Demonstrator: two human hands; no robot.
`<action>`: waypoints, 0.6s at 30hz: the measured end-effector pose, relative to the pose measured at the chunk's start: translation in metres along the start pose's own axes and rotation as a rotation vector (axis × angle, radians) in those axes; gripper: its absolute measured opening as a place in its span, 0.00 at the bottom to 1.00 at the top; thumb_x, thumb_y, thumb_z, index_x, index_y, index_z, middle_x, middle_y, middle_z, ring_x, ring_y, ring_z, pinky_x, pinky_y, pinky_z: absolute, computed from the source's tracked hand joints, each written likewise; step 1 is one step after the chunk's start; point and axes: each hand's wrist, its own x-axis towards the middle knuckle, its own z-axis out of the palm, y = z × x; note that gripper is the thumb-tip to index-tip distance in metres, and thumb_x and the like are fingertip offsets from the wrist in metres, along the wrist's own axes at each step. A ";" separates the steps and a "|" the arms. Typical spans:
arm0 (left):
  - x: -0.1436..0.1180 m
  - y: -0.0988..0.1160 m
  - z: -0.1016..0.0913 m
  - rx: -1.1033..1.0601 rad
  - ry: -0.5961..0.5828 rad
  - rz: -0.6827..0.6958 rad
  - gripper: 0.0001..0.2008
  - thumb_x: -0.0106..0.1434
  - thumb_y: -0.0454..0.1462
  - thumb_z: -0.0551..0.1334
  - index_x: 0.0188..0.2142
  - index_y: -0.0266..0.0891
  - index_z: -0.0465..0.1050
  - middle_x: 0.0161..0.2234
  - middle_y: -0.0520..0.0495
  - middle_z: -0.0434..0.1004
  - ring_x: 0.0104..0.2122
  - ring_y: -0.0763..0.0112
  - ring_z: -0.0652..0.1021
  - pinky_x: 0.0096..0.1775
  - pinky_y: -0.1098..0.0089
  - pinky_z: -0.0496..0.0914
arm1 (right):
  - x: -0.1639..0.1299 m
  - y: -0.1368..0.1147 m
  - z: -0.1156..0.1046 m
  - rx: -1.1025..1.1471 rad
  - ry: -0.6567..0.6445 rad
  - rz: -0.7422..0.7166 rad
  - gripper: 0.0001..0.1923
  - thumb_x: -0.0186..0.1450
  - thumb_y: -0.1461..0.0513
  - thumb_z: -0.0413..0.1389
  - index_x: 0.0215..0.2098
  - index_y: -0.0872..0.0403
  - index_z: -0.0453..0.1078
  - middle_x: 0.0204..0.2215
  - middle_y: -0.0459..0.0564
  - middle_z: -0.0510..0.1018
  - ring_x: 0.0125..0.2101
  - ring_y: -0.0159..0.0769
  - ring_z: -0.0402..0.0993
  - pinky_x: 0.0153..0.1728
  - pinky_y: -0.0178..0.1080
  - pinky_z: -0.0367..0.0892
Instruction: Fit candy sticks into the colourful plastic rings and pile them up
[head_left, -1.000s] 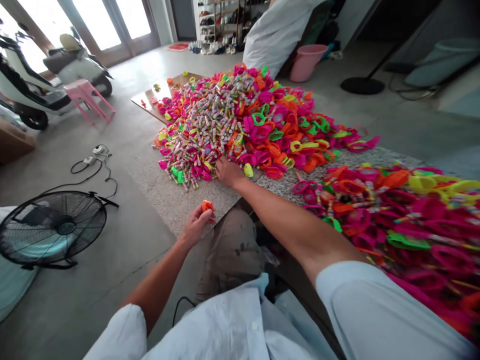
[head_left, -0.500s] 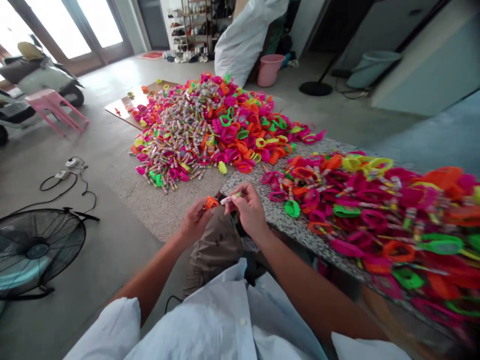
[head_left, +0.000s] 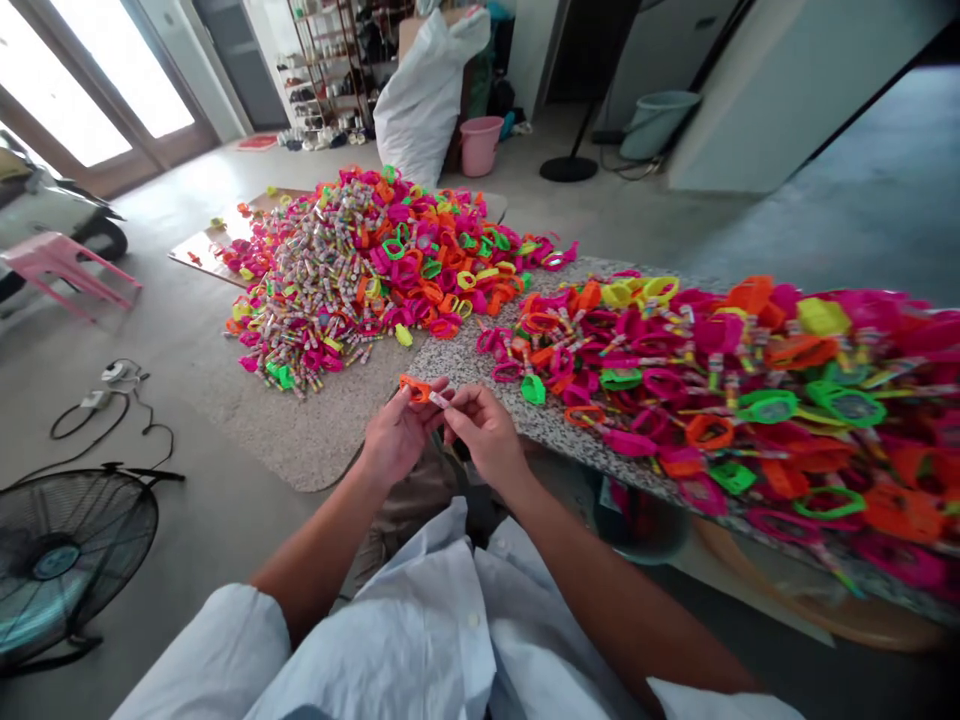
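**Daylight from the left, soft at the edges**

Bright daylight pours through the glass doors (head_left: 67, 95) at upper left, which are blown out to white. The floor (head_left: 225, 500) is evenly lit and shadows are faint. Wide-angle distortion bends the frame edges. The toy pile (head_left: 862, 420) at right is blurred, as is the fan (head_left: 60, 560).

Right edge is cutting off the assembled toy pile (head_left: 787, 400), and its far end is blurring out. Fan (head_left: 64, 560) is running off the left edge. Left hand (head_left: 397, 435) and right hand (head_left: 484, 435) are covering most of the small roll (head_left: 437, 399); its print is reading too small to tell.
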 end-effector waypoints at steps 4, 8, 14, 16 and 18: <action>0.001 -0.008 0.004 0.001 0.006 -0.043 0.17 0.71 0.47 0.63 0.50 0.37 0.79 0.61 0.38 0.78 0.54 0.57 0.81 0.57 0.58 0.75 | -0.005 -0.004 -0.003 -0.150 0.098 -0.068 0.12 0.64 0.54 0.64 0.39 0.53 0.71 0.33 0.46 0.78 0.24 0.28 0.69 0.24 0.33 0.67; 0.000 -0.014 0.003 0.079 -0.040 -0.039 0.20 0.69 0.50 0.65 0.50 0.38 0.78 0.61 0.38 0.78 0.57 0.54 0.80 0.55 0.56 0.76 | -0.005 -0.008 -0.009 -0.155 0.086 -0.058 0.13 0.65 0.52 0.63 0.40 0.52 0.70 0.28 0.44 0.75 0.23 0.30 0.69 0.26 0.35 0.68; -0.002 -0.017 0.002 0.177 -0.081 -0.051 0.27 0.68 0.56 0.64 0.54 0.37 0.76 0.57 0.37 0.80 0.59 0.52 0.78 0.56 0.57 0.75 | -0.008 0.002 -0.013 -0.169 0.029 -0.131 0.12 0.67 0.55 0.62 0.41 0.51 0.65 0.33 0.45 0.73 0.30 0.32 0.72 0.31 0.35 0.70; -0.003 -0.017 0.002 0.179 -0.084 -0.038 0.26 0.67 0.55 0.65 0.54 0.38 0.76 0.55 0.38 0.80 0.56 0.54 0.79 0.55 0.58 0.75 | -0.010 0.004 -0.014 -0.190 -0.016 -0.148 0.11 0.69 0.56 0.61 0.45 0.51 0.66 0.37 0.47 0.76 0.36 0.34 0.75 0.37 0.37 0.73; -0.003 -0.019 0.002 0.176 -0.080 -0.002 0.23 0.67 0.53 0.67 0.51 0.40 0.75 0.52 0.41 0.81 0.50 0.60 0.81 0.52 0.61 0.75 | -0.010 0.006 -0.015 -0.189 -0.063 -0.139 0.13 0.70 0.57 0.60 0.50 0.52 0.67 0.41 0.49 0.77 0.39 0.34 0.76 0.39 0.37 0.74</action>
